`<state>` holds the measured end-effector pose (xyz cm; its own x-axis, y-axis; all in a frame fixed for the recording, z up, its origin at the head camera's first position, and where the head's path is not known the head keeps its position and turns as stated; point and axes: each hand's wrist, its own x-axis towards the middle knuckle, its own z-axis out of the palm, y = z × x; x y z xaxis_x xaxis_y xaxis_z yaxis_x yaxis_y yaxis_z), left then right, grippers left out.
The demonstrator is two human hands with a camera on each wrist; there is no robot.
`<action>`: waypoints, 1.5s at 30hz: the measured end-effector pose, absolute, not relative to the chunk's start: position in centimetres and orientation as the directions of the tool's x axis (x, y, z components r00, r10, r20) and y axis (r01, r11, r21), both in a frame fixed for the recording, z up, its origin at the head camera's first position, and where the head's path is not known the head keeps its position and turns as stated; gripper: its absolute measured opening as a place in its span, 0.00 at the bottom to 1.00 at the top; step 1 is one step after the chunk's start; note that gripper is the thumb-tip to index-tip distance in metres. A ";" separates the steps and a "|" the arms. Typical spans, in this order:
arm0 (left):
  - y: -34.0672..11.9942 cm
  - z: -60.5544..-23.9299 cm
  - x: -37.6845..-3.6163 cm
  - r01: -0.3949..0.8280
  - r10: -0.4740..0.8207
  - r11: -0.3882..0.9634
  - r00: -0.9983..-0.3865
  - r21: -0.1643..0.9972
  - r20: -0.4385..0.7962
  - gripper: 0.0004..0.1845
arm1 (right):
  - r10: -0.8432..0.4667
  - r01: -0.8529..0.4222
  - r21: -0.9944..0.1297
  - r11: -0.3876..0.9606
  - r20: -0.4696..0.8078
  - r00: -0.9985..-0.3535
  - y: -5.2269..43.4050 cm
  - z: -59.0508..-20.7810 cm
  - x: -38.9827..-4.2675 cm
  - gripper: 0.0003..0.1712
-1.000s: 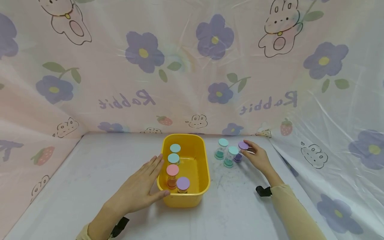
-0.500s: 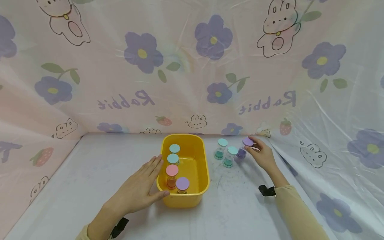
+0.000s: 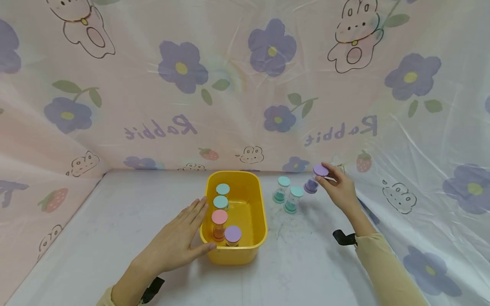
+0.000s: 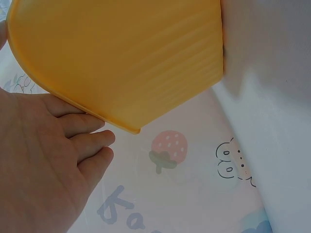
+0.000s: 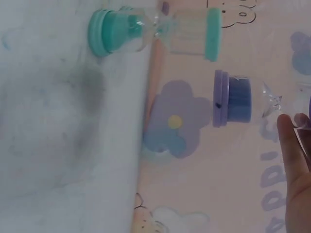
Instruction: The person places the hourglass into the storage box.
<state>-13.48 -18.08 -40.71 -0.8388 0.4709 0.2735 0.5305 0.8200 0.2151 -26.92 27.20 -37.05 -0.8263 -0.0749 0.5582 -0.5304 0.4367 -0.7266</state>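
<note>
My right hand (image 3: 340,189) pinches a purple-capped hourglass (image 3: 311,185) near its top, slightly tilted and raised off the table. Purple sand lies in its lower bulb in the right wrist view. Left of it, two teal hourglasses (image 3: 292,202) stand upright on the table. My left hand (image 3: 174,238) rests with straight fingers along the left rim of a yellow bin (image 3: 264,229). Inside the bin, along its left side, are two light-blue-capped hourglasses (image 3: 220,202), a pink one (image 3: 220,219) and a purple-capped one (image 3: 233,234). Their lower parts are partly hidden by the bin wall.
The white table (image 3: 298,272) meets a patterned plastic curtain (image 3: 229,106) at the back and both sides. The bin stands in the middle, and the teal hourglasses stand to its right. A black strap (image 3: 344,238) hangs at my right wrist.
My right hand has lifted the purple hourglass off the table, moving it up and slightly right, away from the teal ones. The left hand and bin have stayed in place.
</note>
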 end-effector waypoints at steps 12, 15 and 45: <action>-18.2 -40.7 -13.5 0.532 0.473 0.818 -0.839 0.219 0.270 0.53 | -0.124 -0.608 -0.729 0.313 0.603 -0.788 26.0 -36.4 -28.1 0.29; -18.2 -40.6 -13.5 0.528 0.470 0.818 -0.842 0.226 0.264 0.53 | -0.150 -0.629 -0.720 0.293 0.615 -0.774 25.0 -35.8 -27.9 0.28; -18.1 -40.6 -13.5 0.524 0.469 0.819 -0.846 0.232 0.254 0.53 | -0.445 -0.693 -0.692 0.201 0.566 -0.694 14.3 -35.2 -27.7 0.30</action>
